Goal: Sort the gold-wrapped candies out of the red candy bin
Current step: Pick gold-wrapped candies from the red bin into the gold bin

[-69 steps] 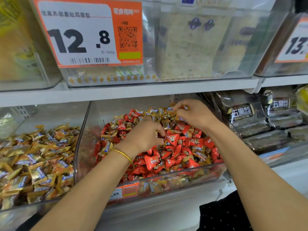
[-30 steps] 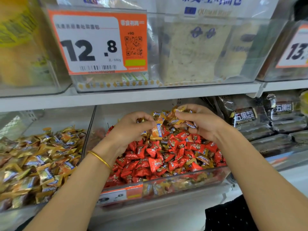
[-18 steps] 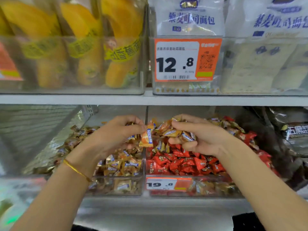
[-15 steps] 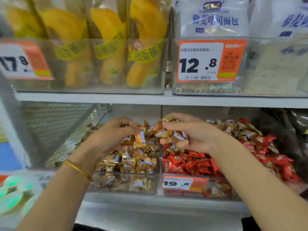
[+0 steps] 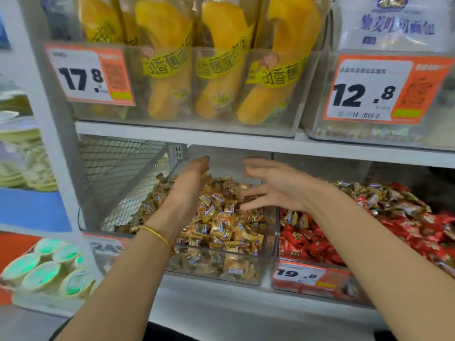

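A clear bin on the lower shelf is heaped with gold-wrapped candies. To its right stands the red candy bin, full of red-wrapped candies with several gold-wrapped ones lying on top toward the back. My left hand hovers over the gold pile with fingers straight and nothing in it. My right hand is spread open above the same bin, palm facing left, holding nothing.
The shelf above hangs close over my hands and carries yellow banana-bread packs and price tags. A wire mesh panel closes the left side. Green-lidded cups sit lower left.
Both hands carried handfuls of gold-wrapped candies left from the red bin to over the gold bin and have opened; the candies are no longer held. The view has swung left.
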The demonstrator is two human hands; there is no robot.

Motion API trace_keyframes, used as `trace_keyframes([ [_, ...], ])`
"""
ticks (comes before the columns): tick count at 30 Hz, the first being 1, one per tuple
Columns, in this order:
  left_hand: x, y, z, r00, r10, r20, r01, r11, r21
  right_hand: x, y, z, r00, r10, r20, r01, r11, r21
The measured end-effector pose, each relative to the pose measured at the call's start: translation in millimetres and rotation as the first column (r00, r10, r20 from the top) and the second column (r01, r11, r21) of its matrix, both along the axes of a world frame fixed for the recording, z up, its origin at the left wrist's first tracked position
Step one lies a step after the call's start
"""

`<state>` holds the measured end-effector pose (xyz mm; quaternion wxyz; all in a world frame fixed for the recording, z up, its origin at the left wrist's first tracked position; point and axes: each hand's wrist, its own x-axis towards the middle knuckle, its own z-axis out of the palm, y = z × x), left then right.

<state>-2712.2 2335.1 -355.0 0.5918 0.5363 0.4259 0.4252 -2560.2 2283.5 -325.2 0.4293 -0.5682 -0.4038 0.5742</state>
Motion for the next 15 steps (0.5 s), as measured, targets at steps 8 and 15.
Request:
trace_keyframes([
  [8, 40.6, -18.5, 5.9, 0.987, -0.161, -0.027, 0.163, 0.962, 0.218, 58.1, -34.5, -4.6, 0.991, -0.132, -0.008, 0.131, 0.972, 0.193],
  [15, 113.2, -36.7, 6.6, 0.891, -0.342, -0.299, 0.43, 0.848, 0.31, 145.4, -54.5, -22.9, 0.849, -0.437, 0.297, 0.376, 0.895, 0.241],
])
